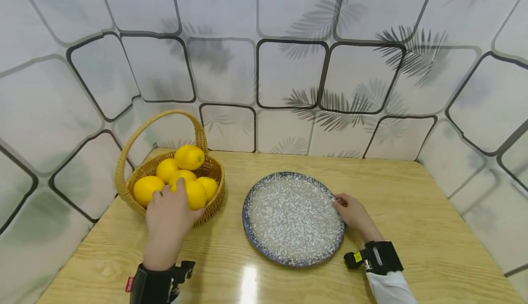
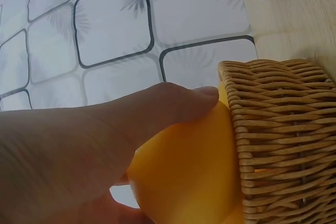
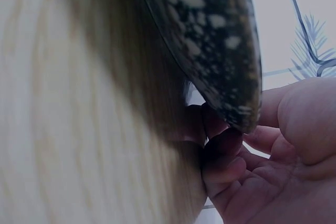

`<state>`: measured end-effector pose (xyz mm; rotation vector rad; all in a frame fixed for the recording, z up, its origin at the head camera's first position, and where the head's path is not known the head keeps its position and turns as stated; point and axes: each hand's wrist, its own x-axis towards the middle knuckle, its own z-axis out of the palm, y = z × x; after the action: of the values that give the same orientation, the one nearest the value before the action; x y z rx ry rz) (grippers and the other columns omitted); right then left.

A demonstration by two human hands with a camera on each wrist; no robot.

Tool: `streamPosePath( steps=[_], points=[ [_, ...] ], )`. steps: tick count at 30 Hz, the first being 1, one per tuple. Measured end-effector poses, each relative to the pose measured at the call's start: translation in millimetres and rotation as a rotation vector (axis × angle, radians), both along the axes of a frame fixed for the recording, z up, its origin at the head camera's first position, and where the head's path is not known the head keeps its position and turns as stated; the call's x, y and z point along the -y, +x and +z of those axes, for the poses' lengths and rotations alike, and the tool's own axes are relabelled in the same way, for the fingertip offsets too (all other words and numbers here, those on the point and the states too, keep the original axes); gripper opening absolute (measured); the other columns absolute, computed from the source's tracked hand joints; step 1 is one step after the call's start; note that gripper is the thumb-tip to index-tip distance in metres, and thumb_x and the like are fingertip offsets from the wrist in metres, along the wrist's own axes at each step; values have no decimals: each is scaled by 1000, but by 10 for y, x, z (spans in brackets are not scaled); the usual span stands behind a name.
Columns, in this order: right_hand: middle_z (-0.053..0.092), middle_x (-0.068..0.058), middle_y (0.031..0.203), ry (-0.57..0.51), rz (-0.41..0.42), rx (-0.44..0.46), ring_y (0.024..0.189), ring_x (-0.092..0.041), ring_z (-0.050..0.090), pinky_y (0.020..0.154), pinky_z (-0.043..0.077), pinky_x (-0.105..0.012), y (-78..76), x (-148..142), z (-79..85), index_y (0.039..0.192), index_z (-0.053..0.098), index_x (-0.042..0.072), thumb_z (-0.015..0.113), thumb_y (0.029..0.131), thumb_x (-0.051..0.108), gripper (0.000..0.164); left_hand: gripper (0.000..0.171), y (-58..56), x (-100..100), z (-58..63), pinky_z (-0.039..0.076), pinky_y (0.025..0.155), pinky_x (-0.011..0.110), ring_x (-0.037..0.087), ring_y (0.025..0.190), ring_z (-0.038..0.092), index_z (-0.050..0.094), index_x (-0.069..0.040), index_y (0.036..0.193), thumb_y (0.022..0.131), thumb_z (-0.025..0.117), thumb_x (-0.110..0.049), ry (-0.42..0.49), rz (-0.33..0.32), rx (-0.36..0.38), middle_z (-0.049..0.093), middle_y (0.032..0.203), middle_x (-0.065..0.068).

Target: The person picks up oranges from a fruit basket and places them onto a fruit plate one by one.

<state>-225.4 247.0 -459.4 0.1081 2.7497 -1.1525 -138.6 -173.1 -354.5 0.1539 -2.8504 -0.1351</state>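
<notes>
On the left of the head view stands a wicker basket (image 1: pixel 121 175) with a tall arched handle, holding several yellow lemons (image 1: pixel 189 157). My left hand (image 1: pixel 167 221) reaches over its near rim and grips a lemon (image 1: pixel 196 196). In the left wrist view, the thumb lies along the top of this lemon (image 2: pixel 189 166), right beside the woven wall (image 2: pixel 289 129). A round speckled plate (image 1: pixel 294 221) with a dark blue rim lies mid-table. My right hand (image 1: pixel 355 214) pinches its right edge, thumb above and fingers curled under the rim (image 3: pixel 220 51).
The light wooden table (image 1: pixel 412 221) carries both basket and plate. Behind it and along both sides rises a pale wall covering (image 1: pixel 288 74) with dark outlines and leaf prints. The plate stands to the right of the basket, with bare wood between them.
</notes>
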Motion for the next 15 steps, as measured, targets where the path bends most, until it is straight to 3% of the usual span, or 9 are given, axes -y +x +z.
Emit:
streamPosePath(
  steps=[15],
  points=[
    [60,-26,127,-7,-17,0,114,-37,57,93,48,-49,19,37,20,144,49,-5,47,107,21,45,90,-51,-37,-101,52,80,61,58,100,57,48,10,134,72,87,-43,43,32,-66,55,122,42]
  ],
)
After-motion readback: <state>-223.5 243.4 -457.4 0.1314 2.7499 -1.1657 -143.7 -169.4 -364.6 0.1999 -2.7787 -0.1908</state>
